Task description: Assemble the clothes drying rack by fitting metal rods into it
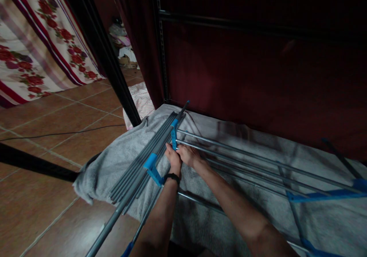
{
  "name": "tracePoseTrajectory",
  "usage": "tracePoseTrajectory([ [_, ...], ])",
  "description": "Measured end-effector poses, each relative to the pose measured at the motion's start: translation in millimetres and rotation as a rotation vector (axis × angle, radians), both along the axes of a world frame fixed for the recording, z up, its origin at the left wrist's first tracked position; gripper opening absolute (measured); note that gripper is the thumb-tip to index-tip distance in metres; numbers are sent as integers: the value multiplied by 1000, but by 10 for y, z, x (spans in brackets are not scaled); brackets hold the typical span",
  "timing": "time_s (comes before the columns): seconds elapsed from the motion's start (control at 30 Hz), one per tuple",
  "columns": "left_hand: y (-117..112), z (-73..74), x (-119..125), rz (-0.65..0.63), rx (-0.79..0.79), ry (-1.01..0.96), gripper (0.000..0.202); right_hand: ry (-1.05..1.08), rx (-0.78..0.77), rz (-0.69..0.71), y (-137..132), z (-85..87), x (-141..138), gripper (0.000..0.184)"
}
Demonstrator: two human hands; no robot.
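Left hand (pixel 172 158): bending its fingers about the lower end of the upper blue plastic bracket (pixel 174 133); the grip is partly hiding, so I cannot tell whether they are pinching it.
Black wristband (pixel 172 177): circling the left wrist.
Right hand (pixel 188 155): pressing its fingertips together, apparently pinching the end of a grey metal tube (pixel 178 147) right beside the bracket; the two hands are meeting closely.
Upper blue bracket: standing just past the hands at 11 o'clock, resting along a long thick tube (pixel 110 223) and taking the ends of slimmer crossbars (pixel 243 151) running out toward 4 o'clock.
Lower blue bracket (pixel 150 161): sitting on that same thick tube, at 8 o'clock from the hands.
Loose tubes (pixel 140 160): lying side by side in a bundle at 9 o'clock.
Blue end piece (pixel 323 196): lying at 4 o'clock, meeting the crossbars' other ends.
Grey blanket (pixel 103 173): spreading beneath the metal parts.
Maroon curtain (pixel 243 89): hanging at 1 o'clock, behind a dark horizontal rail (pixel 229 22).
Floral fabric (pixel 48 39): hanging at 10 o'clock, above the tiled floor (pixel 69 115).
Striped cloth (pixel 142 100): lying at 11 o'clock, beyond the blanket's edge.
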State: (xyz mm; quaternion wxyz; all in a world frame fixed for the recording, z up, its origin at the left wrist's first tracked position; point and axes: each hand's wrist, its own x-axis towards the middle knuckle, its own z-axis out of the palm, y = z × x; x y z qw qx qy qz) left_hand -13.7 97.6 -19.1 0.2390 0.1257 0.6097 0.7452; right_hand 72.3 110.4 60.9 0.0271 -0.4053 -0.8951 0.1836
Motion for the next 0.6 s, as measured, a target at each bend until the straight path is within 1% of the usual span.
tracePoseTrajectory([
  [0.13, -1, -10, 5, 0, 9, 4, 56, 11, -25, 11, 40, -12, -20, 34],
  [0.3, 6, -27, 18, 7, 19, -6, 56, 12, -102, -19, 78, -31, -39, 37],
  [0.47, 2, 7, 19, -7, 14, -30, 57, -10, -50, 5, 64, -13, -37, 37],
  [0.6, -16, 62, 7, -24, 10, -52, 60, -9, 34, -6, -42, 36, -36, 37],
])
